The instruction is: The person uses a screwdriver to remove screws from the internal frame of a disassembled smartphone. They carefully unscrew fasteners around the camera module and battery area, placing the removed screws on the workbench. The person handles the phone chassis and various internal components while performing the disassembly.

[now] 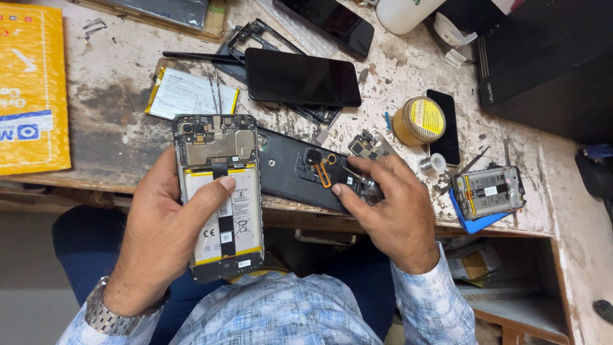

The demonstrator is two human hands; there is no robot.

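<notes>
My left hand (159,233) holds an opened phone (219,191) with its back off; the white battery and the circuit board at its top are exposed, and my thumb rests across the battery. My right hand (386,207) grips a small metal tool, apparently a screwdriver (361,180), its tip near an orange flex cable (324,171) on a black back cover (290,169) lying on the bench. A small loose circuit board (365,145) lies just above my right fingers.
A loose white battery (191,94), a black phone screen (302,78), another phone (332,22), a yellow tin (418,120), a second opened phone (488,191) on a blue case, tweezers, a yellow envelope (29,89), a black box (543,57). Worn bench edge (300,220).
</notes>
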